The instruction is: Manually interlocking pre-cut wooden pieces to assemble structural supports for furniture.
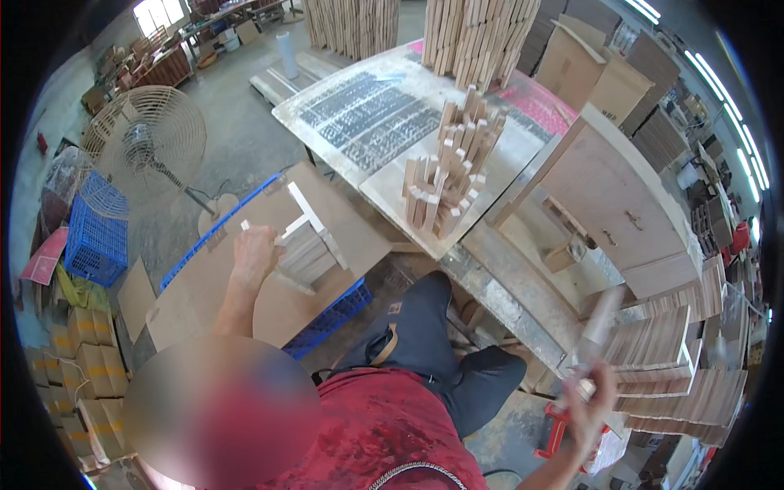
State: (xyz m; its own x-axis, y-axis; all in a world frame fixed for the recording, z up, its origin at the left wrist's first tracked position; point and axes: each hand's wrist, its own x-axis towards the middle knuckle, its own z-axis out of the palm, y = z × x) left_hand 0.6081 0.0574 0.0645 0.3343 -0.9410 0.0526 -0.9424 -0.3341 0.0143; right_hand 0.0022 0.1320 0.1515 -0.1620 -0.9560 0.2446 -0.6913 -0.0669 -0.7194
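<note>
Left hand (256, 249) curled closed over a slim piece, only a pale end (245, 225) showing past the knuckles; what else it gripped, could not tell. Pile of strips (309, 260) on the cardboard (196, 282), just right of that hand and apparently touching or nearly so; a white-edged piece (306, 206) at its far side, long axis running away from the body and leftward.

Right hand (590, 400) well apart, low at the right; fingers closed about a stick (603, 322), blurred, long axis pointing away from the body and slightly right; stacked boards (653, 347) just beyond it to the right. Left hand much the nearer to the pile; right hand nearer to the boards; bench (327, 163) lay ahead, between the two sides.
</note>
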